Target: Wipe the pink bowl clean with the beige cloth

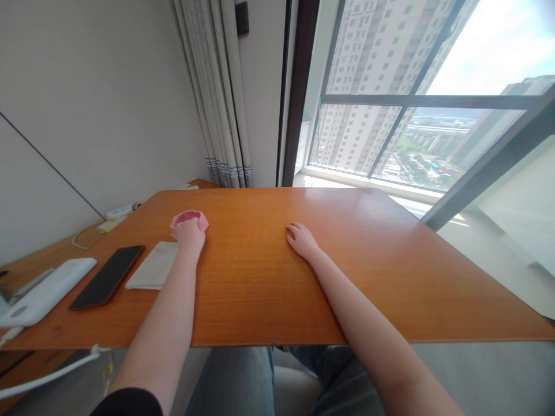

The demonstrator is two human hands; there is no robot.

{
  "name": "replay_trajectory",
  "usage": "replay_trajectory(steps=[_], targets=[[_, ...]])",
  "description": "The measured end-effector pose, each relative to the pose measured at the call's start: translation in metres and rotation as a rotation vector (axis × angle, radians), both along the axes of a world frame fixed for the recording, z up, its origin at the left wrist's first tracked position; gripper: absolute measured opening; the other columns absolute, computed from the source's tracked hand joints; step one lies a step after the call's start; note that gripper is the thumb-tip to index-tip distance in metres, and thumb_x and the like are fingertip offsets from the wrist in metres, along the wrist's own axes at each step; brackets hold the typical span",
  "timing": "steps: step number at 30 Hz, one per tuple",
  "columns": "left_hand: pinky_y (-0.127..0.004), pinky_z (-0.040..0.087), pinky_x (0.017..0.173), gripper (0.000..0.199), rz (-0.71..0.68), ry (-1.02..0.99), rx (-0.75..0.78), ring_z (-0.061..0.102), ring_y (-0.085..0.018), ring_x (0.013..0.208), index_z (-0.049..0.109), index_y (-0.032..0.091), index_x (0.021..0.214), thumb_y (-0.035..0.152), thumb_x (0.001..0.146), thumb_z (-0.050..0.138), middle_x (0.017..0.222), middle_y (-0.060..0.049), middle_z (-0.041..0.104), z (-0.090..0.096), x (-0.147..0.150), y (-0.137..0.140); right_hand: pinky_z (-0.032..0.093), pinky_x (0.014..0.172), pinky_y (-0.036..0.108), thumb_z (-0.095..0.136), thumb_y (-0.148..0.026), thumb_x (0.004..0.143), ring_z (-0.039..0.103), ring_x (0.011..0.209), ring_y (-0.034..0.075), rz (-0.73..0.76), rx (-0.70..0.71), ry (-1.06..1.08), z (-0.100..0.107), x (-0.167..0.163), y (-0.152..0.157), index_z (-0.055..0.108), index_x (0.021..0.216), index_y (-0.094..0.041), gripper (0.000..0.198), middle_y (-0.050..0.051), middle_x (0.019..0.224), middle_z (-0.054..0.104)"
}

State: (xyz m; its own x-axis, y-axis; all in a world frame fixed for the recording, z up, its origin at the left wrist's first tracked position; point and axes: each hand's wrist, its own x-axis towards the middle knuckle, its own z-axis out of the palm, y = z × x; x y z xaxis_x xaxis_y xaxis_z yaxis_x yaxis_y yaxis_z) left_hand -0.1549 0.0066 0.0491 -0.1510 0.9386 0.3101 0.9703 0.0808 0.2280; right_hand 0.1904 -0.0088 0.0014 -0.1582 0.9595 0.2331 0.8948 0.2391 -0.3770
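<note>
Here the left hand [189, 232] is closed over a small pink bowl-like thing [189, 218] on the orange wooden table [269, 277], fingers curled around its near rim, so the step in hand looks like taking hold of it. The right hand [302, 238] lies flat and empty on the wood, well apart, fingers relaxed and slightly spread. Lifting or sliding the pink piece would call for a firm grip on that smooth, rounded edge. Just beside the left forearm lies a folded pale cloth [155, 266], soft and matte, then a glossy black phone [108, 276] and a white, rounded power bank [45, 290].
</note>
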Motion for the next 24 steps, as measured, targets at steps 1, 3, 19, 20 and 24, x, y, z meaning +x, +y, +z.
replay_trajectory(steps=[1,3,19,20,24], targets=[[-0.061,0.039,0.088,0.033,-0.024,0.002,0.005,0.047,-0.036,0.108,0.058,0.006,0.109,0.024,0.089,0.04,0.109,-0.02,0.061,0.0,0.01,0.001,0.029,0.112,0.037,0.047,-0.023,0.087,0.043,0.13,0.023,-0.002,0.002,0.015,-0.001,0.0,0.001,0.06,0.12,-0.015,0.037,0.013,0.136,0.051],[-0.051,0.037,0.097,0.027,-0.112,0.0,0.029,0.05,-0.03,0.107,0.062,0.013,0.105,0.028,0.087,0.048,0.109,-0.014,0.063,-0.001,0.04,0.001,0.03,0.112,0.039,0.047,-0.026,0.087,0.044,0.129,0.024,-0.017,0.009,0.091,-0.002,-0.001,0.002,0.058,0.122,-0.014,0.039,0.014,0.135,0.052],[-0.054,0.026,0.108,0.027,-0.866,-0.104,0.105,0.048,-0.025,0.104,0.063,0.018,0.111,0.025,0.089,0.048,0.105,-0.01,0.06,-0.019,0.185,-0.037,0.033,0.111,0.042,0.043,-0.026,0.076,0.05,0.124,0.022,-0.019,0.087,0.965,-0.007,-0.01,0.017,0.05,0.129,-0.019,0.054,0.007,0.132,0.056],[-0.053,0.027,0.108,0.028,-0.88,-0.118,0.113,0.048,-0.025,0.104,0.062,0.018,0.114,0.024,0.089,0.049,0.105,-0.01,0.06,-0.02,0.183,-0.034,0.032,0.112,0.042,0.042,-0.027,0.077,0.048,0.125,0.021,-0.03,0.072,0.977,-0.008,-0.011,0.019,0.049,0.13,-0.019,0.055,0.007,0.134,0.054],[-0.051,0.033,0.105,0.031,-0.916,-0.166,0.136,0.049,-0.024,0.101,0.061,0.019,0.117,0.023,0.087,0.052,0.098,-0.009,0.057,-0.024,0.177,-0.023,0.03,0.113,0.041,0.041,-0.027,0.077,0.046,0.127,0.02,-0.019,0.079,0.959,-0.009,-0.015,0.022,0.051,0.128,-0.02,0.053,0.006,0.135,0.054]])
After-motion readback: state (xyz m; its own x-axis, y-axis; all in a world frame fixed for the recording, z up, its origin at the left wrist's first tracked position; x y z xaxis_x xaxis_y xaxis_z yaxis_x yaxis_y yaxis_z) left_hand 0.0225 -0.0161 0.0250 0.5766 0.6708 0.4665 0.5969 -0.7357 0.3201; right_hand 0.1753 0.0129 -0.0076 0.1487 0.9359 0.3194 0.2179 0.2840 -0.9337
